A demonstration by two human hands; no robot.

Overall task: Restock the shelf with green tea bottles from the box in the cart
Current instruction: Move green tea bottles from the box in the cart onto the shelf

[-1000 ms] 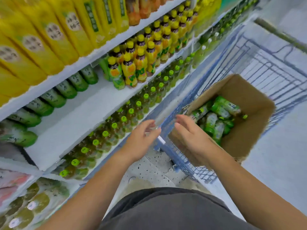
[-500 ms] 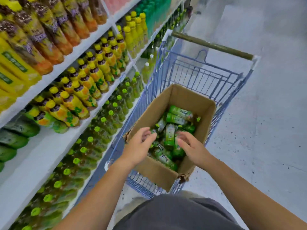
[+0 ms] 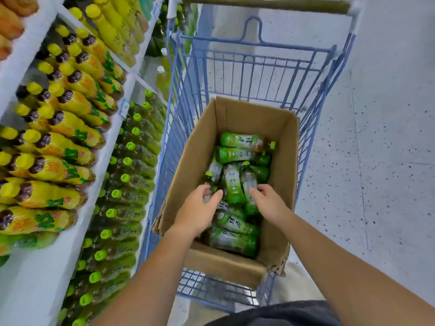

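Head view: left hand [image 3: 196, 214] and right hand [image 3: 268, 202] grips spread over green tea bottles [image 3: 231, 182].

One cart [image 3: 256, 74], one cardboard box [image 3: 237, 115], two hands, and roughly ten green tea bottles [image 3: 231, 182].

Matt cardboard box [image 3: 200, 147], glossy plastic bottles [image 3: 231, 182], painted wire cart [image 3: 254, 67].

Yellow-capped bottles [image 3: 70, 142] on upper tier (rows lying back), speckled grey floor [image 3: 388, 161]
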